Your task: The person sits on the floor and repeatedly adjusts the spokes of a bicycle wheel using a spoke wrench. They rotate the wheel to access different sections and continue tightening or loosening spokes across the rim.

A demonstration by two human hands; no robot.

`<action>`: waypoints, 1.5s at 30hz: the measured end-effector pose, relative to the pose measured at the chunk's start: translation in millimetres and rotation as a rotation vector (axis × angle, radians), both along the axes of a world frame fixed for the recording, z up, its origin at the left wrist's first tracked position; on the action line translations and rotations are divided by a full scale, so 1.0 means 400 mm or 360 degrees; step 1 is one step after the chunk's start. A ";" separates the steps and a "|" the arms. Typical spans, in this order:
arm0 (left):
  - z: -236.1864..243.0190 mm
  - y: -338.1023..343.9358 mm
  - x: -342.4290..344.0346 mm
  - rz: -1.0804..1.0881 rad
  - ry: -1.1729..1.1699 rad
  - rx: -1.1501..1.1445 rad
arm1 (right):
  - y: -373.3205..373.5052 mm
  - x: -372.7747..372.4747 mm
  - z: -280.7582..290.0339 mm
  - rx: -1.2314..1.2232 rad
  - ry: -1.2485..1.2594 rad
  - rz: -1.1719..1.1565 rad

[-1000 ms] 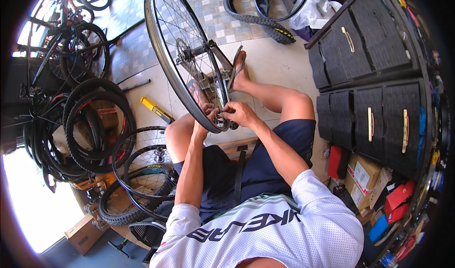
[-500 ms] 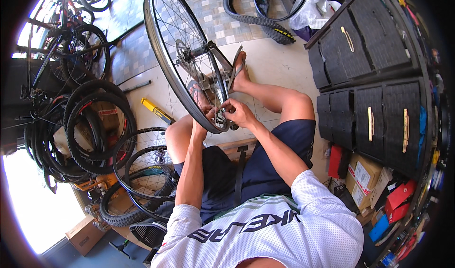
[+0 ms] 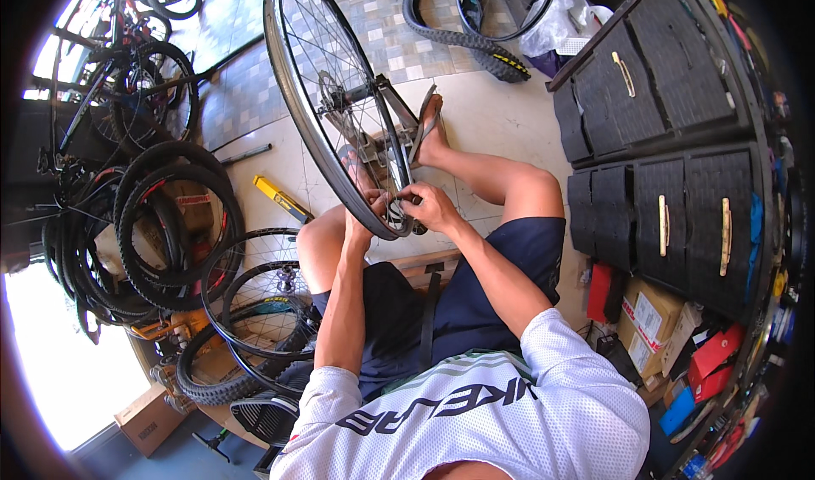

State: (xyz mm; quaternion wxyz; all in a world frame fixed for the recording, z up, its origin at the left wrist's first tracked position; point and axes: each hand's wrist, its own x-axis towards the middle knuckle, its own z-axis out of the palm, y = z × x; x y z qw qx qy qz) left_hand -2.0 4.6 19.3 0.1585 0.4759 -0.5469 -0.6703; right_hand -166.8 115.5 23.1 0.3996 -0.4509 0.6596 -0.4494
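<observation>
A spoked bicycle wheel stands upright between my legs, its hub held in a metal wheel stand. Both my hands meet at the part of the rim nearest me, among the spokes. My left hand reaches past the rim, which hides part of it; its fingers are closed near the spokes. From the other side, my right hand has thumb and fingers pinched together close to the left fingertips. What either hand pinches is too small to make out.
Loose tyres and a spoked wheel crowd the left side, near a yellow-and-black box. Another tyre lies ahead on the floor. Black drawers line the right, with cardboard boxes below.
My hands stay at the same part of the rim, with only a slight shift of the right fingers. The wheel shows no clear turn.
</observation>
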 end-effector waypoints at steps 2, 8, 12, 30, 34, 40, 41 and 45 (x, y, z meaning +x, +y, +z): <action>-0.008 0.001 0.013 0.0045 0.0021 0.0028 | -0.006 0.012 0.014 0.0057 -0.0130 -0.0004; 0.005 0.011 -0.029 0.0069 0.0159 0.0092 | -0.001 0.007 -0.007 -0.0012 -0.0202 -0.0148; 0.008 0.006 0.007 0.0073 0.0054 0.0098 | 0.002 0.019 0.032 -0.0108 0.0109 0.0013; 0.005 0.003 0.000 0.0080 0.0071 0.0129 | 0.004 0.024 0.026 -0.0194 0.0251 -0.0045; -0.005 0.002 -0.006 0.0039 0.0093 0.0085 | 0.006 0.009 0.010 -0.0176 0.0240 -0.0063; -0.006 -0.001 0.013 0.0027 -0.0022 0.0030 | -0.003 0.020 0.010 0.0027 -0.0156 -0.0115; -0.006 0.000 0.015 0.0030 0.0075 0.0081 | -0.005 0.025 0.011 0.0053 -0.0221 -0.0113; -0.009 0.000 -0.002 0.0013 0.0286 0.0179 | -0.007 0.015 -0.025 0.0007 -0.0504 -0.0196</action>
